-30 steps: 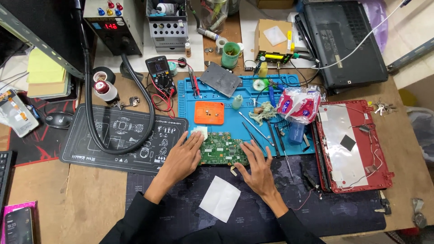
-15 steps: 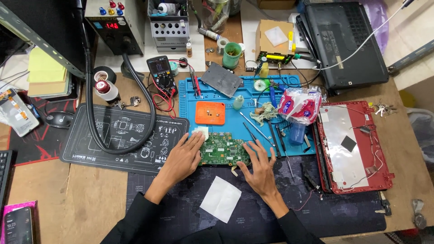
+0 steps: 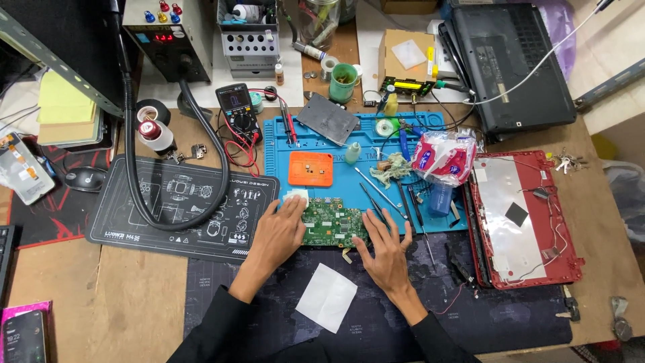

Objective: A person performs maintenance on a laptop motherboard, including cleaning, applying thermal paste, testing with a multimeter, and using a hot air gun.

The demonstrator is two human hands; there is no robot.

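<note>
Bright, even overhead light, soft shadows, sharp focus, slight wide-angle bend at edges.

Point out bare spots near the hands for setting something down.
Free: bare wooden tabletop left of the left hand, below the black printed mat. Dark desk mat beyond the right hand too. The blue silicone work mat is crowded.

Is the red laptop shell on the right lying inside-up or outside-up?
Inside-up. The red laptop shell lies flat on the table, showing a silvery inner lining, a black patch and loose thin wires along its red rim.
</note>
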